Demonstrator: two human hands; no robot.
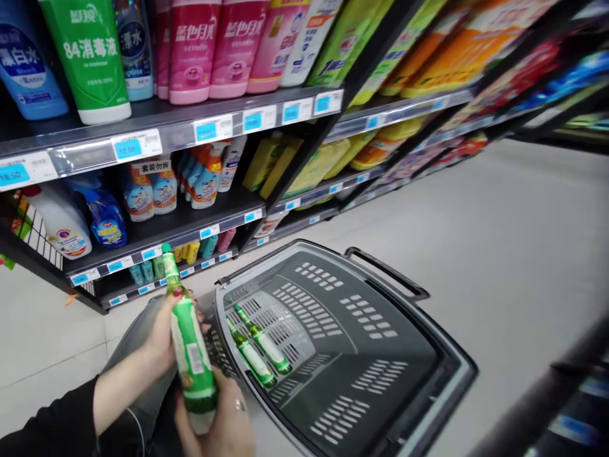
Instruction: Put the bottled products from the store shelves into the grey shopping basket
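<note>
A green glass bottle (194,355) with a green cap and a pale green label is in both my hands, tilted with its cap pointing up and away. My left hand (162,330) is wrapped around its upper body, just below the neck. Around the bottom end closes my right hand (228,419), with a ring on one finger. Just right of my hands is a dark grey shopping basket (404,406) with slotted walls. Two similar green bottles, a nearer one (254,362) and a farther one (269,349), lie side by side on its floor.
Black store shelves (181,114) with price tags run along the left and back. They hold a green disinfectant bottle (90,63), pink bottles (195,57) and spray bottles (207,184). Pale floor (451,209) stretches to the right. A blurred dark shelf (552,406) stands at lower right.
</note>
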